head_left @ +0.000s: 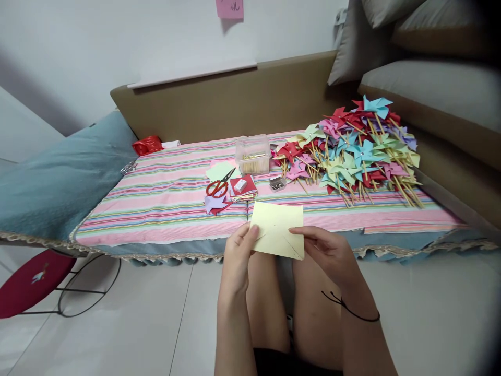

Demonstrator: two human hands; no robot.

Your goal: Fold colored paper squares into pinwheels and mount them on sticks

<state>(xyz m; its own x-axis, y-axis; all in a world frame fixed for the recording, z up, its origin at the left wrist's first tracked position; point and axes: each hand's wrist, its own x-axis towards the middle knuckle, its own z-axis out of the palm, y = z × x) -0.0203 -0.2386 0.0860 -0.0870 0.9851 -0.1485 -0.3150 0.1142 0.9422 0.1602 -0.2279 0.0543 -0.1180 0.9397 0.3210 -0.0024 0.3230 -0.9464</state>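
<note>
A pale yellow square of paper (277, 222) is held up over my lap. Slits run in from its lower corners, and a small dark dot marks its centre. My left hand (238, 250) pinches the left edge, thumb on top. At the right edge my right hand (326, 250) grips the same sheet between thumb and fingers. Just beyond the paper lie a stack of red and other coloured paper squares (250, 193) with a small white eraser-like block (240, 185) on it, red-handled scissors (220, 185), and a small clear box of metal pins (277, 184).
A big heap of paper pinwheels on sticks (352, 156) covers the right of the striped cloth (156, 198). A clear plastic tub (253, 154) holds thin sticks. Grey cushions (434, 89) are stacked at right. A red stool (39, 282) stands at lower left.
</note>
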